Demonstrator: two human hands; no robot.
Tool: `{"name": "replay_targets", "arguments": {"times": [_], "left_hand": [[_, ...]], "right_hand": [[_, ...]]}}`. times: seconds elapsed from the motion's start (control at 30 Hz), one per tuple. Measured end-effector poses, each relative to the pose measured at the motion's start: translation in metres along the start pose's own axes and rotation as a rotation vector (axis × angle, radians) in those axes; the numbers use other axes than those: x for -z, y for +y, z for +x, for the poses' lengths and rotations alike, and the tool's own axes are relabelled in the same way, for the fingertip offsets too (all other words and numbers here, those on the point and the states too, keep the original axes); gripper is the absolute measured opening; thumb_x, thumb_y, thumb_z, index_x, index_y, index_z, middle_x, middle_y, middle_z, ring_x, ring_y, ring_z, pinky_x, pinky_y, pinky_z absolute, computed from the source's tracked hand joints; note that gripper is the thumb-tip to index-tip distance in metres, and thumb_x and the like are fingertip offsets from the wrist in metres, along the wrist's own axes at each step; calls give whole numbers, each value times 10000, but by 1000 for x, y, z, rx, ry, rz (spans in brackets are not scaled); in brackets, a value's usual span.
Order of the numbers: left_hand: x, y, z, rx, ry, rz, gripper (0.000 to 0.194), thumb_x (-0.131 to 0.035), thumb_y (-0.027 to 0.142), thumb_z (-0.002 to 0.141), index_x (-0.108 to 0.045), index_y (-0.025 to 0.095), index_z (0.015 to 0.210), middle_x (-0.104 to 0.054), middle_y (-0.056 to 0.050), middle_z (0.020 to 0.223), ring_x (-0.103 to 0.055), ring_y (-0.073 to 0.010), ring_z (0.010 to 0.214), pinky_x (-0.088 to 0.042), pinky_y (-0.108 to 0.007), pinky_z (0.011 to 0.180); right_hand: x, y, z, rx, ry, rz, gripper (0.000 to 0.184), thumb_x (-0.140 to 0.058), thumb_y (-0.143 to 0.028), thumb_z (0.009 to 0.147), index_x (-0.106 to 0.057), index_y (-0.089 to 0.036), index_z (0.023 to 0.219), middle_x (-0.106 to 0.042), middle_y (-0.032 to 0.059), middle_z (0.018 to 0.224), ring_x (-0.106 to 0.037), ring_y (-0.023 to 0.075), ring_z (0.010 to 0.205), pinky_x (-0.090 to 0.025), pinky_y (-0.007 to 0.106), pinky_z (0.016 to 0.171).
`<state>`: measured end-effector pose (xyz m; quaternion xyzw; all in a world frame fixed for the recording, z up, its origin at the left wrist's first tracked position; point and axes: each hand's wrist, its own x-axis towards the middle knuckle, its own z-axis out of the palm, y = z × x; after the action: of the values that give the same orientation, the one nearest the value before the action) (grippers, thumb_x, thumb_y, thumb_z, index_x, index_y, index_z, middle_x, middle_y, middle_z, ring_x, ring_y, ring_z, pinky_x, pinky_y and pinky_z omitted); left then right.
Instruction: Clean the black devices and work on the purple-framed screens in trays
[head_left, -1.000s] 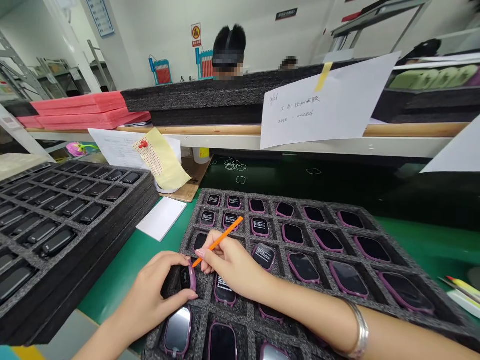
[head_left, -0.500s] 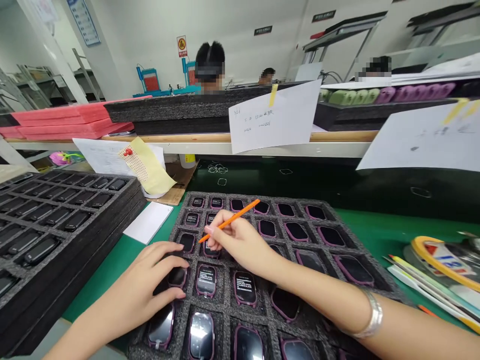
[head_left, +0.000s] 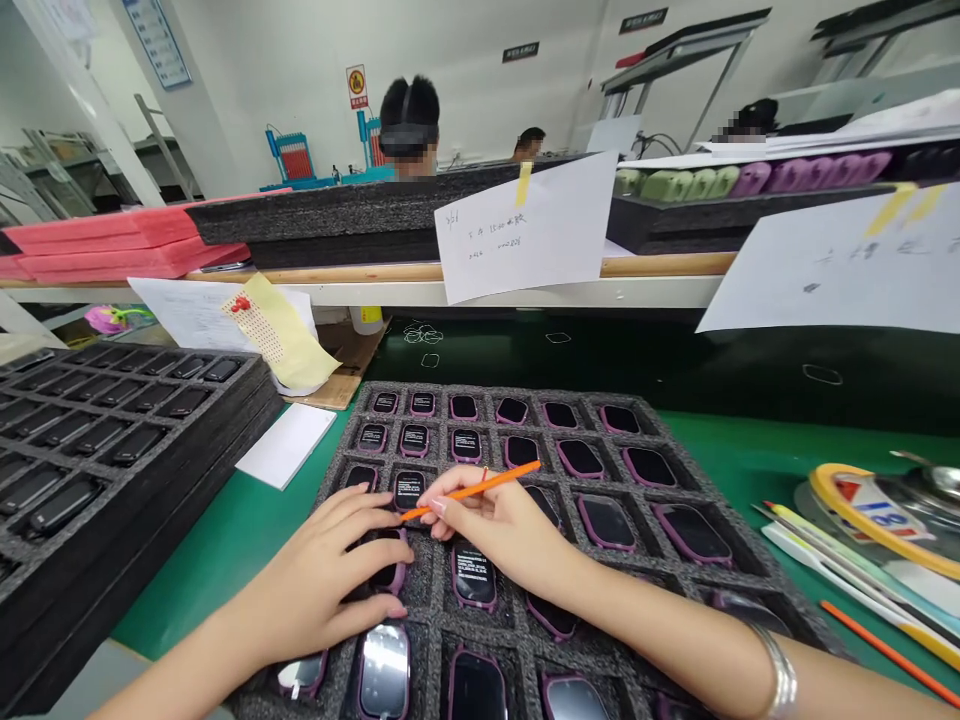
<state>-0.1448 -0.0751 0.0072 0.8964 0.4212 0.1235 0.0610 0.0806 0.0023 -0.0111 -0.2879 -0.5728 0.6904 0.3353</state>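
Note:
My right hand (head_left: 487, 515) pinches a thin orange stick (head_left: 514, 472). The stick slants down to the left, its lower tip close to a lit smartwatch (head_left: 409, 487). Spread over a dark-screened smartwatch (head_left: 389, 575) is my left hand (head_left: 337, 560), fingers apart and fingertips at its edges; it partly hides the watch. Both hands are above a black foam tray (head_left: 439, 610) whose pockets hold purple-framed smartwatches. Several screens in the left columns show white text, such as the watch (head_left: 474, 575) beneath my right hand; others are dark.
At left, stacked black foam trays (head_left: 187, 475) hold more dark devices. A white paper pad (head_left: 285, 447) lies between the trays. Pens (head_left: 840, 575), another orange stick (head_left: 892, 655) and a yellow tape roll (head_left: 825, 490) are at right. A shelf (head_left: 360, 282) crosses behind; people sit beyond it.
My left hand has shifted right, from the left column of watches to the neighbouring one. My right hand, with the orange stick, has moved slightly right and nearer me. The view has shifted slightly.

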Motion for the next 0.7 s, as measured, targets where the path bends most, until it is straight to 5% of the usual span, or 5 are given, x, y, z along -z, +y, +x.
{"name": "replay_targets", "arguments": {"times": [0.3,0.53,0.7], "left_hand": [[-10,-7,-5,-67,172,-10,255,-652,374,945,-625,256,1170,-728,-64,1161,-676,-222,1132,-485,-457,1100],[-11,-4,-6,122,183,-155,448,-754,463,846,-552,259,1189,-740,-72,1164,-688,-246,1113,-569,-414,968],[-10,-2,-4,179,172,-210,406,-786,415,828,-583,262,1145,-736,-57,1144,-689,-244,1093,-572,-387,934]], "right_hand": [[-3,3,-7,61,-43,-137,151,-675,-276,858,-556,-208,794,-678,6,775,-672,164,747,-539,324,728],[-3,4,-7,81,-51,-175,134,-647,-276,880,-552,-215,808,-693,20,805,-668,171,748,-540,330,727],[-1,6,-9,119,-108,-233,110,-607,-277,917,-558,-219,837,-703,33,838,-688,192,806,-551,356,769]]}}
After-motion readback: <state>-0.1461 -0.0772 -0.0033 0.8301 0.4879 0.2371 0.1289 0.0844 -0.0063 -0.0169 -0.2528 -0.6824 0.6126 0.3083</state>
